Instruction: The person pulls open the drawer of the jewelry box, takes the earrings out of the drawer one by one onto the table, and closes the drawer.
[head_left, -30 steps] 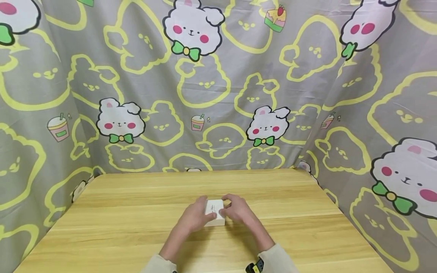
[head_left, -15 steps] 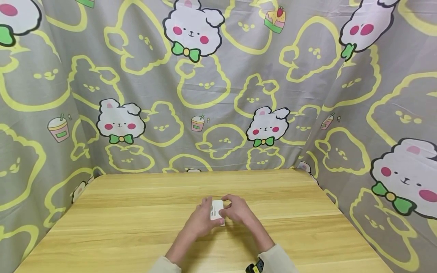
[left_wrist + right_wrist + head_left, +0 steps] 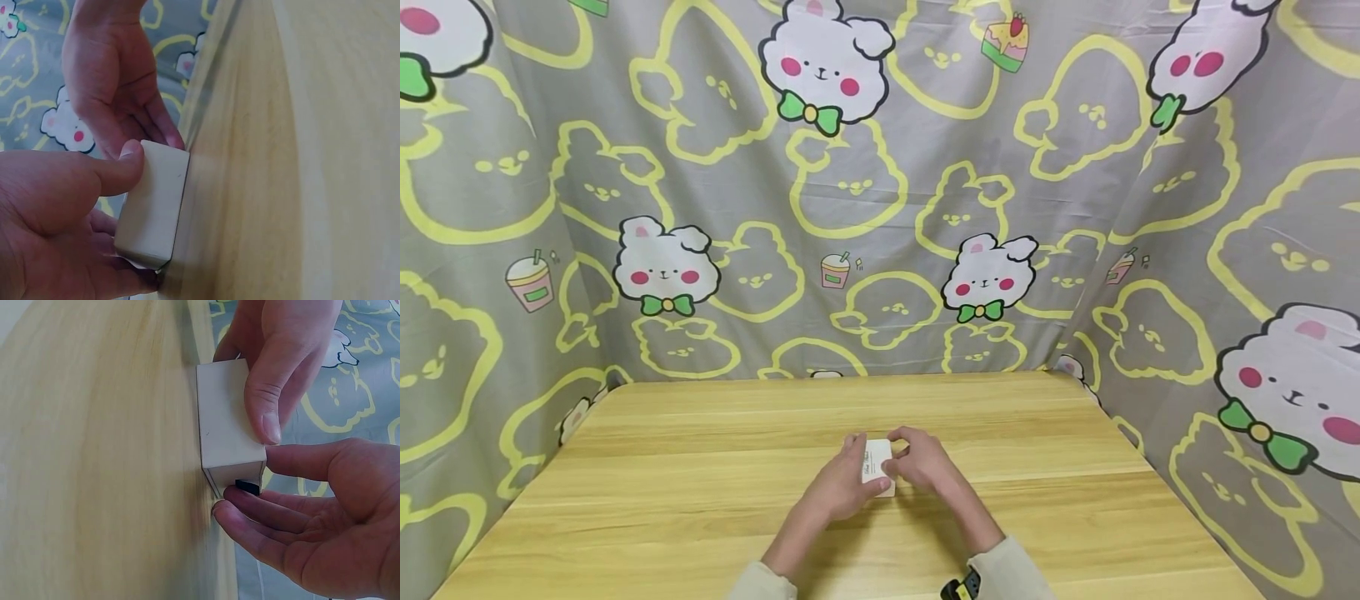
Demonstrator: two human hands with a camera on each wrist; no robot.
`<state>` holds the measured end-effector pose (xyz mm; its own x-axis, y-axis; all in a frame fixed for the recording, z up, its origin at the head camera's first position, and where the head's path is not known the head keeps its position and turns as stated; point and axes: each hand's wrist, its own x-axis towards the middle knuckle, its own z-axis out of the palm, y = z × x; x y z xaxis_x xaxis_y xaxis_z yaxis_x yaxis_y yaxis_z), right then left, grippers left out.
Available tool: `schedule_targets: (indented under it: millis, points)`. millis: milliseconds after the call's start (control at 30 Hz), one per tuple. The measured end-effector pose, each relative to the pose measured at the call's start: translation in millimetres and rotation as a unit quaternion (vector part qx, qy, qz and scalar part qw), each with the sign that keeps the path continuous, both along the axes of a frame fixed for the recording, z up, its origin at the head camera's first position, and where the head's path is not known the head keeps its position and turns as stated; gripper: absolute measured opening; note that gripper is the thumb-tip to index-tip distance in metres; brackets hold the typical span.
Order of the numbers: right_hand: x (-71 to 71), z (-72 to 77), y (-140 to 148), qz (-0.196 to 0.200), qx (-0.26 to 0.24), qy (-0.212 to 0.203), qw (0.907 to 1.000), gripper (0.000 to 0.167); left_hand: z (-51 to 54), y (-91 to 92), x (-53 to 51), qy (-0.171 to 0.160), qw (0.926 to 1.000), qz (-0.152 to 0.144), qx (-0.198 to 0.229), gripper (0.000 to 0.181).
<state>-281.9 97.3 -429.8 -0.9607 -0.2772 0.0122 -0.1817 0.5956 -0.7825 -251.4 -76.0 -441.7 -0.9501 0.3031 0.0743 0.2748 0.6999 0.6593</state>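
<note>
A small white box (image 3: 876, 460) with dark lettering on its top stands on the wooden table, between both hands. My left hand (image 3: 838, 485) grips its left part, thumb along the near side; in the left wrist view that thumb presses the white box (image 3: 154, 203) near one corner. At the box's right end is my right hand (image 3: 925, 463), its thumb and fingers holding that end. The right wrist view shows a small black tab (image 3: 248, 486) at the end face of the box, with fingertips of the right hand (image 3: 325, 519) against it. The box's far side is hidden.
The wooden table (image 3: 700, 433) runs out to both sides of the hands. Behind it and along both sides hangs a grey curtain (image 3: 880, 200) with cartoon prints. A dark watch (image 3: 961, 586) sits at the right sleeve cuff.
My left hand has moved to the right and covers more of the box's left part, its thumb further right along the near side. The right hand has barely moved.
</note>
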Motion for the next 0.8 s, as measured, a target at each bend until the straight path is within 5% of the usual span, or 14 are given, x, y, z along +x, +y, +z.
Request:
schedule_targets:
  millis: [800]
  points:
    - [-0.8,-1.2,0.3,-0.002,-0.004,-0.004,1.0,0.053,1.6,-3.7,-2.9,0.038,0.999,0.021,-0.011,0.087]
